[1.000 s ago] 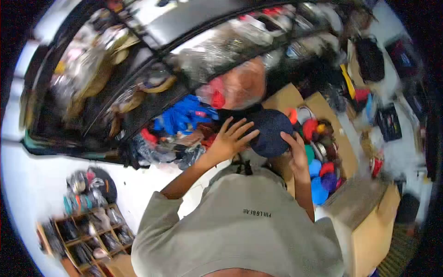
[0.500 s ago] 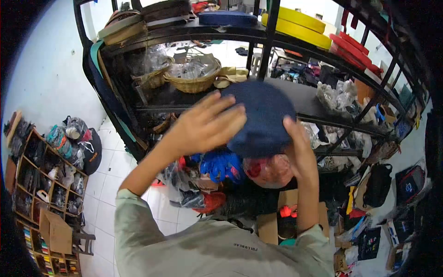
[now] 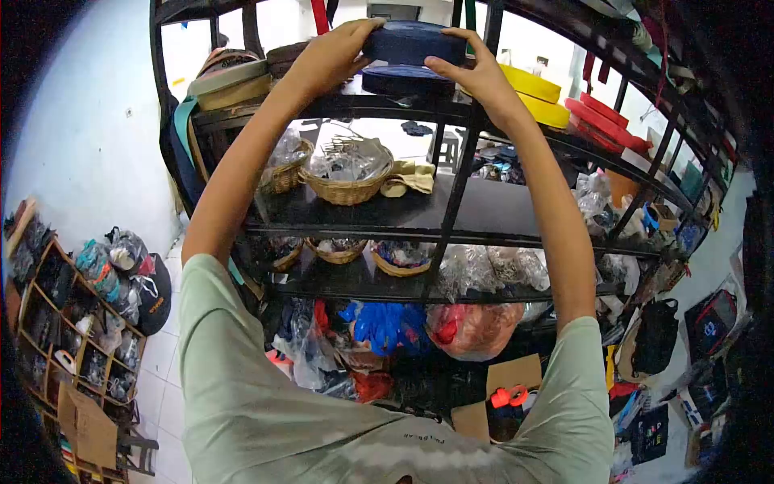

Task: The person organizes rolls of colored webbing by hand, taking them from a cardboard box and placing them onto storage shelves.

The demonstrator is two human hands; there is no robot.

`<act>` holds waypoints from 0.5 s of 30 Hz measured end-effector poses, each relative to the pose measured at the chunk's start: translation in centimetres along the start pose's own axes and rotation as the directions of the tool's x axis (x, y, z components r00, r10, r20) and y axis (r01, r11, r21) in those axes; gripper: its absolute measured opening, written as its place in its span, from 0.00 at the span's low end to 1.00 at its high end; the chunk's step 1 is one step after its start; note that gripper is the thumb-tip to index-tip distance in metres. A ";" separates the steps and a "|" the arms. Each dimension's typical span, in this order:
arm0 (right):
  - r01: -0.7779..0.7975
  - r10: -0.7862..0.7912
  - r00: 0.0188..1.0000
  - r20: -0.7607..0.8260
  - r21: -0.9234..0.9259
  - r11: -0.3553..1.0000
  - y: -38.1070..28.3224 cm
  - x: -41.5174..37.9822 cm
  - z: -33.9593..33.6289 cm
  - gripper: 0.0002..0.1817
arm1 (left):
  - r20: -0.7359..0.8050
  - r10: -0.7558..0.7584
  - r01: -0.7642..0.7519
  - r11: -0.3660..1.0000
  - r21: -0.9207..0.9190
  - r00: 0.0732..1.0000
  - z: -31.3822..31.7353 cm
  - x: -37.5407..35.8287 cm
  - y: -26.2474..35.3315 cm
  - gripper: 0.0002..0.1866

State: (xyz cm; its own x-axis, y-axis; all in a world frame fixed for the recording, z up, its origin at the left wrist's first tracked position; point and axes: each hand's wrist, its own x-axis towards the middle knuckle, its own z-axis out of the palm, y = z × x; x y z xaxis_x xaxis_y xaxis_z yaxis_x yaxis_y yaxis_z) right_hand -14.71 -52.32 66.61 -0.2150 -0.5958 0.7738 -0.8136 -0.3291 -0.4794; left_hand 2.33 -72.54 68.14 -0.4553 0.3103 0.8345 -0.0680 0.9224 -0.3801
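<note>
Both arms reach up to the top shelf. A thick dark blue roll (image 3: pixel 413 42) is held between my two hands, just above another flat dark blue roll (image 3: pixel 407 81) lying on the shelf (image 3: pixel 339 105). My left hand (image 3: pixel 339 52) grips the upper roll's left side, its fingertips on the top edge. On the right side my right hand (image 3: pixel 476 73) has its fingers on the top edge and its thumb against the front. Whether the two rolls touch is hard to tell.
Yellow rolls (image 3: pixel 542 111) and red rolls (image 3: pixel 601 125) lie right of my right hand. Grey and beige rolls (image 3: pixel 230 85) lie at the left. Below are wicker baskets (image 3: pixel 347 190), plastic bags (image 3: pixel 476 327) and a black shelf post (image 3: pixel 461 169).
The dark blue roll has moved up from in front of the middle shelf to the top shelf. My left hand, earlier apart from it, now grips its side.
</note>
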 end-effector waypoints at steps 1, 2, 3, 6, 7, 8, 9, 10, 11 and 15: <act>0.001 -0.006 0.998 -0.063 -0.078 0.997 0.4 0.8 0.6 0.44 | -0.004 0.003 -0.003 1.000 0.000 1.000 0.9 0.3 -1.2 0.34; 0.018 -0.017 0.998 -0.062 0.007 1.000 0.7 1.6 1.0 0.47 | -0.002 -0.010 0.010 1.000 0.012 1.000 1.7 0.8 -2.3 0.34; 0.020 -0.020 0.998 -0.064 0.002 1.000 1.5 2.5 1.5 0.47 | -0.002 -0.024 0.024 0.999 0.023 1.000 3.0 1.4 -3.8 0.34; -0.033 -0.009 0.992 -0.129 -0.313 0.949 4.0 3.6 2.8 0.54 | 0.210 -0.015 0.027 0.998 -0.053 0.978 4.1 1.9 -6.3 0.39; -0.042 0.001 0.992 -0.128 -0.318 0.947 4.5 3.7 2.9 0.54 | 0.462 -0.089 0.122 0.992 -0.042 0.883 4.0 1.9 -6.2 0.42; -0.147 0.124 0.988 -0.096 -0.289 0.946 5.0 4.0 3.2 0.54 | 0.495 -0.081 0.115 0.993 -0.037 0.865 4.3 1.9 -5.9 0.45; -0.251 0.244 0.968 -0.060 -0.260 0.932 5.7 4.5 3.6 0.53 | 0.499 -0.080 0.117 0.992 -0.044 0.863 4.6 1.8 -5.6 0.45; -0.232 0.219 0.973 -0.078 -0.320 0.919 6.3 4.7 3.7 0.53 | 0.461 0.004 0.020 0.999 -0.047 0.887 4.8 1.8 -5.4 0.43; -0.215 0.193 0.976 -0.095 -0.379 0.900 6.8 5.0 3.9 0.53 | 0.420 0.089 -0.079 0.996 -0.042 0.903 4.8 1.9 -5.3 0.42; -0.200 0.182 0.980 -0.083 -0.357 0.913 5.4 4.4 3.9 0.54 | 0.384 -0.181 0.236 0.966 -0.101 0.905 5.1 2.4 -4.3 0.27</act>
State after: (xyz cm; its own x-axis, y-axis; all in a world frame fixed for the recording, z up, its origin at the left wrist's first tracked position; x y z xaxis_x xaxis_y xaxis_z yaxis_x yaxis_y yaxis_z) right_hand -17.95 -59.54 65.78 -0.4037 -0.5830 0.7051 -0.8921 0.0800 -0.4447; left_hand -3.02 -76.91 69.75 -0.7408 0.0256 0.6713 -0.0835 0.9880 -0.1298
